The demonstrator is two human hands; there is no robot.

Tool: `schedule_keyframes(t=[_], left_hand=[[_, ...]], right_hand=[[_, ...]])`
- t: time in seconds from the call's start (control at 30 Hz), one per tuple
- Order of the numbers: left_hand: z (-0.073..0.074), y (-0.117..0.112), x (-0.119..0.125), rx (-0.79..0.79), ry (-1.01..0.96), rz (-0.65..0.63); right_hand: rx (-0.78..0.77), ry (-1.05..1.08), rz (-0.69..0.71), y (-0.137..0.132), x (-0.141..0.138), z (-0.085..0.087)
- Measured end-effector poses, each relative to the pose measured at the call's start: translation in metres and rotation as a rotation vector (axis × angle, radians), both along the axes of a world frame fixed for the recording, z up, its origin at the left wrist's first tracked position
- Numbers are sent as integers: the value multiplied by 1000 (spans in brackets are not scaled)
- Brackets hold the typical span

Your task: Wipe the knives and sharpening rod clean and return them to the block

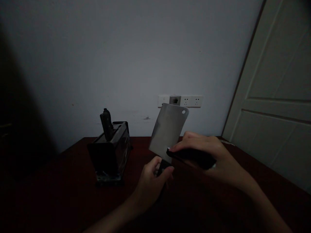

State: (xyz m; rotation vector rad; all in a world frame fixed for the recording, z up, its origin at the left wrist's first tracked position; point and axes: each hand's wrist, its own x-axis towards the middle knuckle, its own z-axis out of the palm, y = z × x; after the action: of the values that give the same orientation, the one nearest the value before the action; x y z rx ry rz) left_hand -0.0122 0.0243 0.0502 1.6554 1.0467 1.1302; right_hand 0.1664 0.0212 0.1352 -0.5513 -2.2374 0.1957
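Observation:
My left hand (152,181) is closed around the dark handle of a cleaver (168,131), whose broad steel blade points up and away with a hole near its top corner. My right hand (206,152) is closed on a long black object (191,157), perhaps a sharpener or a second handle, with its tip against the lower part of the blade. Both hands are above a dark red-brown table (73,194).
A dark knife block (110,152) stands on the table to the left, with one black knife handle (106,124) sticking out of it. A white strip of wall sockets (179,101) sits behind the blade. A pale door (279,97) is at the right.

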Motion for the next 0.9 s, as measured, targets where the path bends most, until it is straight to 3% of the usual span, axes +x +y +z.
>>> schedule_keyframes(t=[0.5, 0.9], left_hand=[[-7, -6, 12, -180, -107, 105], [-8, -8, 12, -331, -293, 11]], right_hand=[[-102, -159, -47, 19, -7, -12], [-174, -272, -88, 27, -10, -18]])
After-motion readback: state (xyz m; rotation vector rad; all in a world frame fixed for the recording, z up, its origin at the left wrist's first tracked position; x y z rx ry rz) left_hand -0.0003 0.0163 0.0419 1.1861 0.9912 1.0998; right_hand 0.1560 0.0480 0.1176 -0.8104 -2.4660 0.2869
